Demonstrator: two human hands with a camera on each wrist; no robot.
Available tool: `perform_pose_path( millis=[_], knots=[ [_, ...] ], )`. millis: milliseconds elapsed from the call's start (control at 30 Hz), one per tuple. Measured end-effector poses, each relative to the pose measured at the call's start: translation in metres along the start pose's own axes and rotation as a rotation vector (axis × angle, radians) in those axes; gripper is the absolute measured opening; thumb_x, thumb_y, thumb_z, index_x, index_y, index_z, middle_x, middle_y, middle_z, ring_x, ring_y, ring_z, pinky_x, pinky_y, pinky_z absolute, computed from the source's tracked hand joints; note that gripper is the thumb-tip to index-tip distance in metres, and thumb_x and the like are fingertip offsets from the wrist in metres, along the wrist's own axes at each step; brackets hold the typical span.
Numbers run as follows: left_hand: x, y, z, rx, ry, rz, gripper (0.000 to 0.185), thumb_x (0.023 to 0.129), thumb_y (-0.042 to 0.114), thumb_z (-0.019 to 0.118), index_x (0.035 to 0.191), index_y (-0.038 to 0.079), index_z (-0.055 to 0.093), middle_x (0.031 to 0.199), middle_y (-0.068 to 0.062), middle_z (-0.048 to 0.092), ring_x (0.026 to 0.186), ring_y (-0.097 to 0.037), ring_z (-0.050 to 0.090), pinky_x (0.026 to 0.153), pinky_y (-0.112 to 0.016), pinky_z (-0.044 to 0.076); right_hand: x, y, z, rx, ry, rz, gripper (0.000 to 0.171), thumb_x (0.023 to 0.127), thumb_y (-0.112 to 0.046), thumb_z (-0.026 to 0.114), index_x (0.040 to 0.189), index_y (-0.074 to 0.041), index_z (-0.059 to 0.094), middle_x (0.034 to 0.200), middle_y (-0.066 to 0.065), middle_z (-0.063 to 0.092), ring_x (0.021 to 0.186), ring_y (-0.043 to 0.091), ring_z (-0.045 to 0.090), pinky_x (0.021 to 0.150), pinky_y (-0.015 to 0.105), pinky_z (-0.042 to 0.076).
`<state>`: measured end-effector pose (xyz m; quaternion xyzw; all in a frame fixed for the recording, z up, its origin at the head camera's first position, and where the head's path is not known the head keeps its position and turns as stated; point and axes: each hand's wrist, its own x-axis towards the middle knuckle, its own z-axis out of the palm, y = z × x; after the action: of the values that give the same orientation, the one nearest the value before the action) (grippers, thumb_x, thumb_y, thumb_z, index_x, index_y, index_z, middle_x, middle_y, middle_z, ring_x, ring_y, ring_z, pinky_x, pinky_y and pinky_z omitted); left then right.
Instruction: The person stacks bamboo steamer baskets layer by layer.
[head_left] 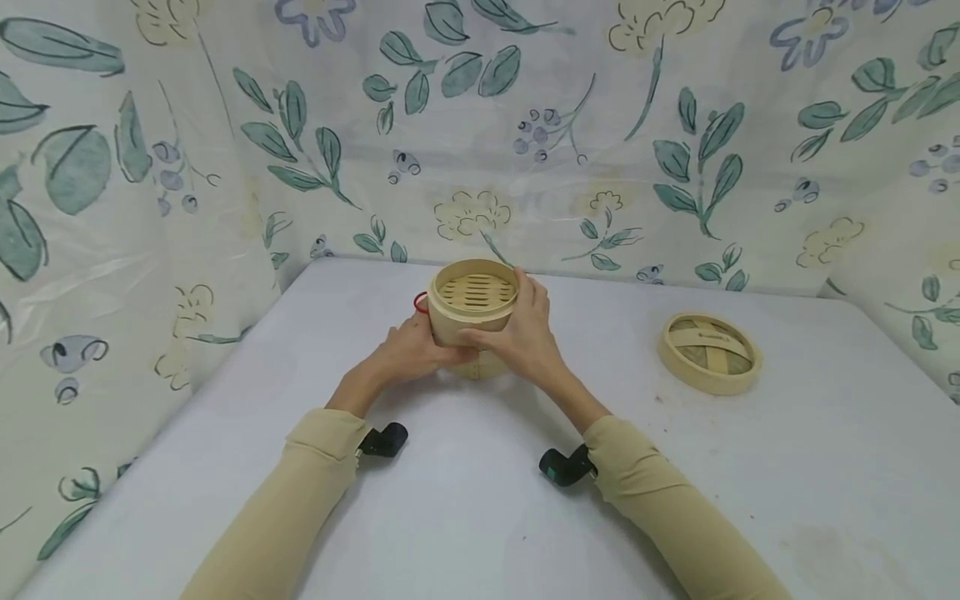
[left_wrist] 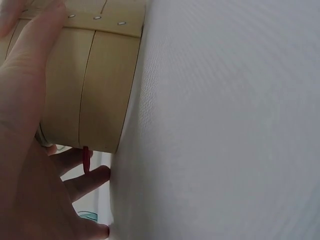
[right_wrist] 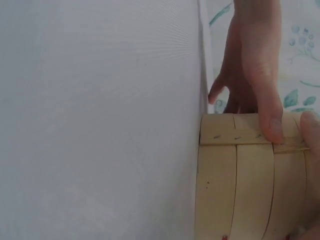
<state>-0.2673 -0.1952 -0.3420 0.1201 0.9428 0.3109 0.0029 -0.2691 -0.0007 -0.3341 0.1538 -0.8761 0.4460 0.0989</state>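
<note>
**Both hands around a bamboo steamer at the back of the table**

Two tan sleeves come in from the near edge of the table, each with a small dark wrist camera strapped on just behind the cuff. Beyond them, both hands meet at a bamboo steamer basket that stands near the far edge, roughly midway along it and close to the flowered cloth backdrop.

From the head view, the left hand grips the basket low on its near left side, fingers curled under and around the wall. The left wrist view shows the thumb laid flat against the bamboo band and the other fingers reaching round behind, next to a small red loop that sticks out from the basket's left side.

On the opposite side, the right hand clasps the basket from the right, its fingers over the far rim and its thumb across the near wall. In the right wrist view a fingertip presses on the stapled rim band.

Uncovered on top, the basket shows its slatted floor inside. Whether it stands fully on the table or is raised a little cannot be told.

Its woven lid lies flat on the table well apart to the right, nearer the right edge, untouched by either hand.
</note>
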Motion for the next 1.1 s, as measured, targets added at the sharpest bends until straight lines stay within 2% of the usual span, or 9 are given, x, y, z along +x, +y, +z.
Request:
perform_pose_path(
  millis=[267,533,800,1100],
  knots=[
    [0.001,0.000,0.000,-0.019,-0.003,0.004,0.094,0.077,0.056,0.076,0.150,0.021,0.029,0.136,-0.014,0.058,0.129,-0.035,0.051,0.107,-0.072,0.021,0.001,0.003,-0.003,0.004,-0.064,-0.007,0.119,0.078,-0.042,0.084,0.157,-0.005,0.003,0.155,0.021,0.013,0.142,0.032,0.017,0.114,0.053,0.030],
    [0.003,-0.003,0.000,-0.016,-0.004,-0.005,0.097,0.076,0.060,0.075,0.151,0.021,0.027,0.138,-0.015,0.056,0.131,-0.036,0.049,0.107,-0.072,0.021,0.000,0.003,-0.009,0.018,-0.131,-0.008,0.119,0.080,-0.040,0.082,0.157,-0.006,-0.003,0.157,0.019,0.007,0.144,0.031,0.011,0.117,0.051,0.024],
    [0.002,-0.001,-0.001,-0.035,-0.014,0.011,0.100,0.078,0.059,0.075,0.154,0.020,0.023,0.145,-0.015,0.050,0.136,-0.036,0.044,0.108,-0.073,0.018,0.004,0.005,-0.017,0.013,-0.168,-0.023,0.118,0.080,-0.041,0.082,0.157,-0.006,-0.001,0.158,0.020,0.008,0.145,0.031,0.013,0.118,0.051,0.023],
    [0.003,-0.002,0.000,-0.052,-0.018,0.020,0.099,0.078,0.057,0.077,0.153,0.020,0.023,0.146,-0.013,0.048,0.137,-0.036,0.042,0.108,-0.074,0.017,0.007,0.014,-0.030,0.079,-0.200,-0.036,0.116,0.081,-0.037,0.082,0.158,-0.007,0.001,0.158,0.022,0.015,0.145,0.033,0.020,0.118,0.053,0.022]
  ],
)
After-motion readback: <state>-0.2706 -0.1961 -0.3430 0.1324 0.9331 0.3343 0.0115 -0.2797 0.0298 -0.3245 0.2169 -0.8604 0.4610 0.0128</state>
